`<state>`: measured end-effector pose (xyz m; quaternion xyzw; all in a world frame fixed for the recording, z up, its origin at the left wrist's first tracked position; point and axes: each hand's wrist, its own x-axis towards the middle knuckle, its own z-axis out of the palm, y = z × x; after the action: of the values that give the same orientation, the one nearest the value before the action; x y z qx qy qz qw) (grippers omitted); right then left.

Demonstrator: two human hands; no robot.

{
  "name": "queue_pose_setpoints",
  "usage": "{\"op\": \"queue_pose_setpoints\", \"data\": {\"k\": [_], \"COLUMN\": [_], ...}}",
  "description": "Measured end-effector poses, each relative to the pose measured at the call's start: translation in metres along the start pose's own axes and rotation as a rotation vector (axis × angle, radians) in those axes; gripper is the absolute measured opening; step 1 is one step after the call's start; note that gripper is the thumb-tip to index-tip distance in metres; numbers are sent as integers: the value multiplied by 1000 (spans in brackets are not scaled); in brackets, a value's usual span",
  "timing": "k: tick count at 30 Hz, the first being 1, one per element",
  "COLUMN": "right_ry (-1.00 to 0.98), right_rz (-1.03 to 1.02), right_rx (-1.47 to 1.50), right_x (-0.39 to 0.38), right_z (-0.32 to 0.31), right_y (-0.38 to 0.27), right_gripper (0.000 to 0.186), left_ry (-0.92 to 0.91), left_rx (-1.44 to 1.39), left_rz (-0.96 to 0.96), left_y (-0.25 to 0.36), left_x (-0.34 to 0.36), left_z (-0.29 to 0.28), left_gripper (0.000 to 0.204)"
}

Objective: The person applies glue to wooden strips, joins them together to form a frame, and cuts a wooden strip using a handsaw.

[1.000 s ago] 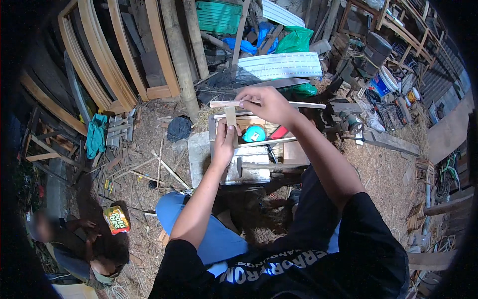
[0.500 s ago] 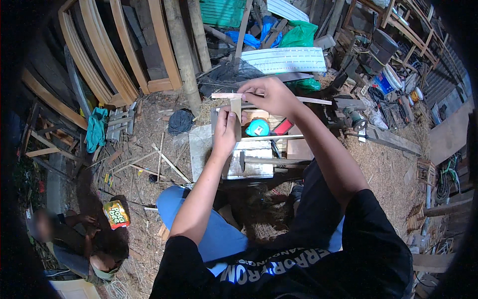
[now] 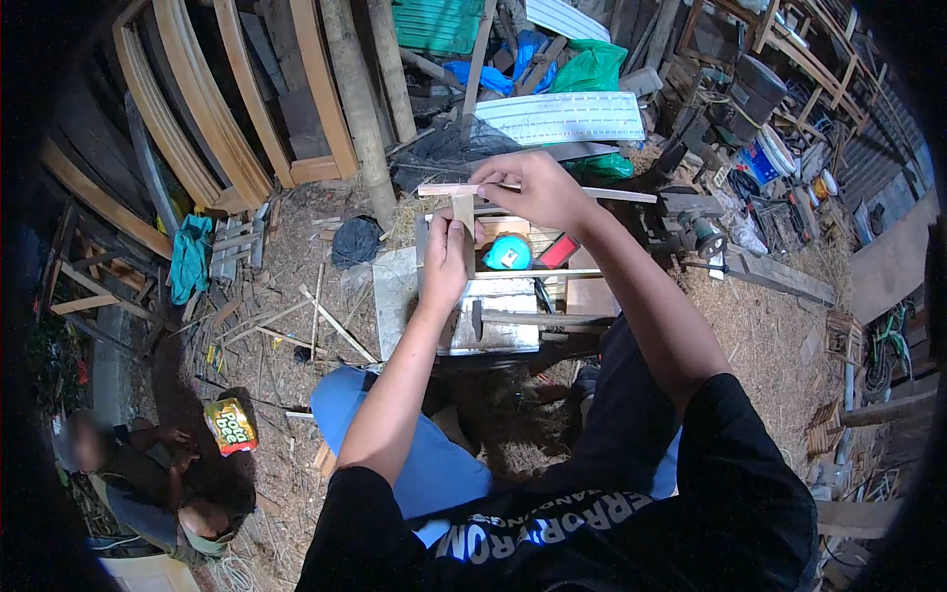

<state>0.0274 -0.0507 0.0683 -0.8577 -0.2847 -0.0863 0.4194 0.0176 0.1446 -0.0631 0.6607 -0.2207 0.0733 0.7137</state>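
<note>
Both hands barely shifted, right hand (image 3: 533, 187) pinching thin wooden strip (image 3: 612, 194), left hand (image 3: 449, 261) gripping short wood block (image 3: 463, 208)

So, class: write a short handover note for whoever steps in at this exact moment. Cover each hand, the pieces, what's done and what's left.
Left hand: grips the short upright wood piece.
Right hand: pinches the long thin strip, held level across the top of the upright.
Below: metal work surface with a hammer and teal tape measure.
Done: pieces set in a T.
Left: no fastening visible; probably still to join.
</note>
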Motion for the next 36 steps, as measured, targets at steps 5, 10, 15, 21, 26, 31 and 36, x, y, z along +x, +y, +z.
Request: {"op": "queue_pose_setpoints", "data": {"k": [5, 10, 15, 21, 26, 31, 36], "right_ry": [-6, -17, 5, 1, -3, -4, -16], "right_rz": [-12, -8, -25, -28, -33, -30, -28], "right_rx": [64, 5, 18, -37, -43, -65, -70], "right_x": [0, 0, -1, -1, -1, -2, -1], "right_z": [2, 0, 2, 0, -1, -2, -3], "right_y": [3, 0, 1, -1, -3, -4, -4], "right_gripper": [21, 21, 20, 21, 22, 22, 21], "left_ry": [-4, 19, 18, 7, 0, -5, 20], "left_rx": [35, -22, -1, 13, 39, 39, 28], "left_rz": [-25, 12, -8, 4, -1, 4, 5], "left_y": [4, 4, 9, 6, 1, 9, 11], "left_x": [-1, -1, -2, -1, -1, -2, -2], "left_z": [1, 3, 4, 2, -1, 1, 3], "left_gripper": [23, 23, 22, 23, 23, 25, 23]}}
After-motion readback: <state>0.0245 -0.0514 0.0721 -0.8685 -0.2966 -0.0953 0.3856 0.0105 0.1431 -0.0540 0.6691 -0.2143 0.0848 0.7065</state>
